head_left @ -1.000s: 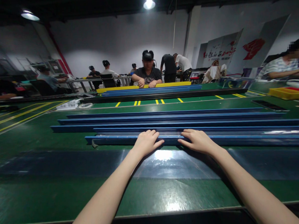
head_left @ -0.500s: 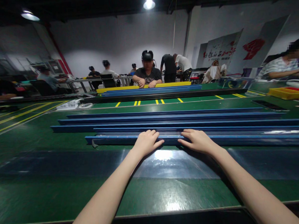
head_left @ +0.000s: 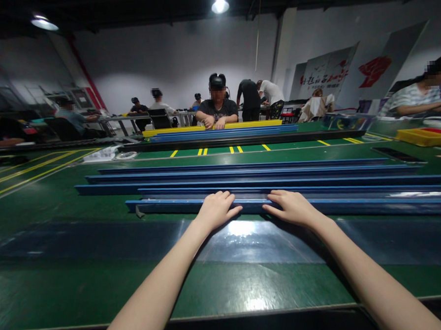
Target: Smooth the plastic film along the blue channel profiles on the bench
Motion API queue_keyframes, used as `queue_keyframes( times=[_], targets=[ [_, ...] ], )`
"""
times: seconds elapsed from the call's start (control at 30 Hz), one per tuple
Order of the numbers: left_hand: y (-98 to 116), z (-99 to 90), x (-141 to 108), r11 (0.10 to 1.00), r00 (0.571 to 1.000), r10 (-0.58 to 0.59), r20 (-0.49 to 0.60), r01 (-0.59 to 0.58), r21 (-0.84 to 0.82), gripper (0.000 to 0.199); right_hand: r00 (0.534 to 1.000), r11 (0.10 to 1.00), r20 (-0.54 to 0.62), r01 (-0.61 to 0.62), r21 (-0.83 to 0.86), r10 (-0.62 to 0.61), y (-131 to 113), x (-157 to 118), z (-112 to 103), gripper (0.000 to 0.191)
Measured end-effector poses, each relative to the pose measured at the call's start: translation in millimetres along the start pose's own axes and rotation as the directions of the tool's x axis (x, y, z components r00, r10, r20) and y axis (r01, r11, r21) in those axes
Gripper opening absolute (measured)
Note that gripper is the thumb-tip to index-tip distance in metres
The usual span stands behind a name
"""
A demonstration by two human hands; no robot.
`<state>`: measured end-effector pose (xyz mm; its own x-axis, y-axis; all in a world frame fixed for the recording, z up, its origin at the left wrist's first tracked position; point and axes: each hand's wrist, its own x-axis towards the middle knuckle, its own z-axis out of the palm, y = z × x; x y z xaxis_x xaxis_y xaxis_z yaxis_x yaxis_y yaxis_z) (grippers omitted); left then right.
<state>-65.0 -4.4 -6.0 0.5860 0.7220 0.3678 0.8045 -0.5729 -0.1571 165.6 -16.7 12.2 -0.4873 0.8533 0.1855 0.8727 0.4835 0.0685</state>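
A long blue channel profile (head_left: 185, 204) lies across the table in front of me, its open side facing up. My left hand (head_left: 217, 208) grips its near wall, fingers over into the channel and thumb on the near side. A short gap to the right, my right hand (head_left: 291, 206) grips the same wall in the same way. Glossy clear material shows inside the channel. A small grey piece (head_left: 139, 213) sticks out near its left end. Under my forearms a strip of clear plastic film (head_left: 230, 250) is spread along the table.
More blue profiles (head_left: 107, 189) lie just beyond, parallel to mine. A dark phone (head_left: 397, 154) and a yellow tray (head_left: 420, 137) are on the right. Across the green table (head_left: 83, 295), a person (head_left: 217, 108) works at a yellow profile (head_left: 248, 124); a black bar (head_left: 241, 141) lies nearer.
My hands and the blue channel profile stay where they were. Across the table, the other person's hand has shifted slightly left along the yellow profile.
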Motion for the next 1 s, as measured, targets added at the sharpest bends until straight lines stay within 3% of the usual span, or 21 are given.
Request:
queue_keyframes(
  times=[1.0],
  targets=[
    [0.5, -0.6, 0.6, 1.0, 1.0, -0.006, 0.007, 0.006, -0.001, 0.035, 1.0, 1.0, -0.018, 0.011, -0.014, -0.012, 0.5, -0.6, 1.6, 0.037]
  ],
)
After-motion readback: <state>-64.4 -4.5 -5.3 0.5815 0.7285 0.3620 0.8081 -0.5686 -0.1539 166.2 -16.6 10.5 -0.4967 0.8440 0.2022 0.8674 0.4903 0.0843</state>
